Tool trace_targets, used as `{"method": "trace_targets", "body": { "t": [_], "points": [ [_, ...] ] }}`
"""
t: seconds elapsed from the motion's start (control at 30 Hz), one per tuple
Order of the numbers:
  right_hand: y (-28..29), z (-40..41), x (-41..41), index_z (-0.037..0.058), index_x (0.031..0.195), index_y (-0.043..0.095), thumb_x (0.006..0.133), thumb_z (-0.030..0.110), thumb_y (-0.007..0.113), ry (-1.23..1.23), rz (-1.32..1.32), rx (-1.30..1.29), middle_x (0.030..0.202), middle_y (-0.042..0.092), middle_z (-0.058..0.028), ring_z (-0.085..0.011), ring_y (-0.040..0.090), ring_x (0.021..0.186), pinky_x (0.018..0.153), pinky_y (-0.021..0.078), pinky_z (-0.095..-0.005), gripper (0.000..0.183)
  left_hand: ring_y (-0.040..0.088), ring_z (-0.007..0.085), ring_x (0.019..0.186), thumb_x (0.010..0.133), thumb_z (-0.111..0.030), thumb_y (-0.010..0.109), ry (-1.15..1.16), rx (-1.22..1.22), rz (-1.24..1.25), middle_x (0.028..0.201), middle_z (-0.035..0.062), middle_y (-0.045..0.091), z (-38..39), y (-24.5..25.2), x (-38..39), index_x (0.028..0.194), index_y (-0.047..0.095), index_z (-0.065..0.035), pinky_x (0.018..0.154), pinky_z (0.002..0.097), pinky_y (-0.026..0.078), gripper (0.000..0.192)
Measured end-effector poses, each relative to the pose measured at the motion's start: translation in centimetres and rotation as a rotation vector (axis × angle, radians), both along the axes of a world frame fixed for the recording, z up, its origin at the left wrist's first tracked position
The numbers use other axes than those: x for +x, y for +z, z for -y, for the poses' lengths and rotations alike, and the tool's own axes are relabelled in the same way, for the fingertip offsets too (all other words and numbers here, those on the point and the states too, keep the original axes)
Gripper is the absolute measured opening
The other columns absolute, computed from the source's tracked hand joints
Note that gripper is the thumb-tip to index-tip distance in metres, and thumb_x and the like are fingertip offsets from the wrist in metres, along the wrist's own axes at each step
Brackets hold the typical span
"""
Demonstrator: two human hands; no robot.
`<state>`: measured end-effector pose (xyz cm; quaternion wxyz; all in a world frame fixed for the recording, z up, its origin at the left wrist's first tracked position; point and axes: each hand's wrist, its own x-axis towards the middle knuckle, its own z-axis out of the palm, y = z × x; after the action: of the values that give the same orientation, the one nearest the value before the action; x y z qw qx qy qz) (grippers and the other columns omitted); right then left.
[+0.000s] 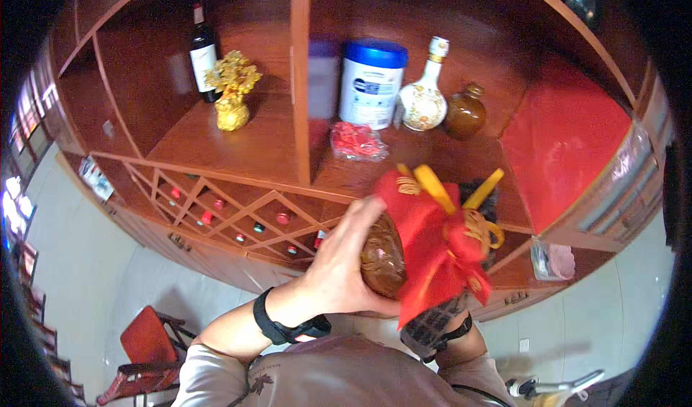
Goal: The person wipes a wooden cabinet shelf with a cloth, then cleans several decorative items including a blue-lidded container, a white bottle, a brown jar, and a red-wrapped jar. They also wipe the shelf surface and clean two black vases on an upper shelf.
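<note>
My left hand [338, 261] is wrapped around a glossy brown jar or bottle [384, 258], thumb below and fingers above. Against its right side lies a red satin cloth [427, 239] with gold patterns, a knot and yellow ribbons [435, 190]; whether it is tied to the jar I cannot tell. Behind and below the satin is a dark checked cloth [432, 320], close to my right wrist. The satin and dark cloth hide my right hand, so its grip cannot be seen. Both wrists wear black bands.
Before me stands a wooden cabinet with a lattice wine rack [238, 212]. Its shelf holds a blue-lidded canister [373, 85], a white patterned bottle [424, 102], a brown round bottle [466, 112], a red packet [357, 141], a wine bottle [203, 56] and a golden tree ornament [233, 91].
</note>
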<state>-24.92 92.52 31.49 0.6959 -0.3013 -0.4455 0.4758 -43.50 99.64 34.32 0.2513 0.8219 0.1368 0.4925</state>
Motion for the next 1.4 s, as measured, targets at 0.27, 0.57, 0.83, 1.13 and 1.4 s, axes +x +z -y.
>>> {"method": "trace_targets", "body": {
  "t": [0.27,0.57,0.83,1.13,1.4],
  "points": [
    [6.3,-0.7,3.0,0.0056,0.126,0.057,0.098,0.022,0.055,-0.571,0.587,0.372,0.123,0.060,-0.0119,-0.0223,0.059,0.112,0.098,0.0479,-0.0368,0.033,0.046,0.0421,0.127,0.046,-0.029,0.096,0.151,0.128,0.013,0.140,0.0245,0.044,-0.8,-0.8,-0.4,0.144,0.032,-0.0003,0.106,0.0479,0.040,0.121],
    [6.9,-0.6,0.2,0.0009,0.112,0.063,0.083,0.023,0.070,-0.121,0.548,0.404,0.114,0.064,-0.0152,-0.0285,0.061,0.105,0.096,0.0464,-0.0383,0.037,0.050,0.0412,0.125,0.046,-0.032,0.098,0.080,-0.037,-0.154,0.135,0.0238,0.048,0.0,-1.5,-2.0,0.143,0.032,0.0020,0.105,0.0468,0.041,0.122],
    [0.2,-2.1,0.1,0.0025,0.130,0.057,0.097,0.034,0.058,0.049,-0.194,0.059,0.124,0.064,-0.0121,-0.0278,0.062,0.112,0.102,0.0468,-0.0409,0.046,0.048,0.0249,0.128,0.050,-0.004,0.092,-0.300,-0.470,0.264,0.138,0.0097,0.048,-1.5,-1.1,0.6,0.145,0.031,-0.0024,0.110,0.0409,0.036,0.112],
    [-1.4,-0.6,4.9,0.0037,0.133,0.053,0.085,0.011,0.074,0.018,-0.209,-0.170,0.124,0.064,-0.0081,-0.0198,0.063,0.109,0.097,0.0504,-0.0385,0.053,0.052,0.0227,0.122,0.057,-0.008,0.093,-0.224,-0.513,0.282,0.132,0.0135,0.053,-4.2,3.1,8.3,0.148,0.024,0.0023,0.107,0.0385,0.041,0.115],
    [1.0,2.6,16.8,0.0036,0.136,0.047,0.069,0.012,0.086,-0.912,0.811,0.165,0.113,0.068,-0.0134,-0.0215,0.068,0.101,0.089,0.0532,-0.0338,0.078,0.055,0.0191,0.117,0.066,-0.014,0.091,-0.384,-0.600,0.130,0.127,0.0123,0.057,-5.8,5.2,22.4,0.139,0.031,0.0025,0.103,0.0343,0.045,0.097]
  ]
}}
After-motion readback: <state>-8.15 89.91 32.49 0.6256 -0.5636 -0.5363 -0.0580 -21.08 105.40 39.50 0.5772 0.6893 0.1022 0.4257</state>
